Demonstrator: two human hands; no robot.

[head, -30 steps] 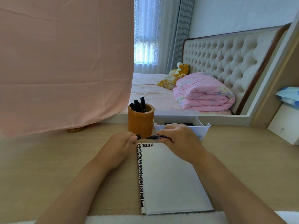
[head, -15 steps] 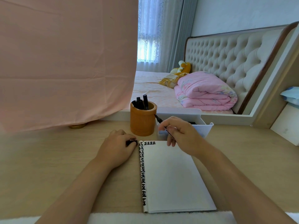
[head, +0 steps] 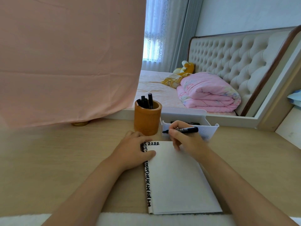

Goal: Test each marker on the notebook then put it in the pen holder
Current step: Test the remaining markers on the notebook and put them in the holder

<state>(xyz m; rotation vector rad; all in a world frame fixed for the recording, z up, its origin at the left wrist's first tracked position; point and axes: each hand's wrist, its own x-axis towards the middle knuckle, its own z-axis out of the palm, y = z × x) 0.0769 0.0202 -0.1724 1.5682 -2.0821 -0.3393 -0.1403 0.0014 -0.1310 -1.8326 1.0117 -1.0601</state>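
While the desk (head: 65, 160) fills the lower frame, the notebook (head: 179, 185) lies open at lower centre. Pen holder (head: 147, 121) stands just above its upper left corner, white tray (head: 210, 129) to the right. Left hand (head: 133, 152) rests on the notebook corner, thumb on the page; cannot tell if it holds anything. Right hand (head: 184, 139) grips the marker (head: 187, 130), level, tip pointing left, above the notebook's top edge.

A bedroom in a home is shown. A bed (head: 154, 88) with a tufted headboard (head: 236, 56) is seen, and a folded pink quilt (head: 208, 93) and a yellow plush toy (head: 187, 67) are laid on it by the headboard. Beyond the bed, a window is covered by grey curtains (head: 184, 35). A wooden desk (head: 48, 160) is set on the near side of the bed.
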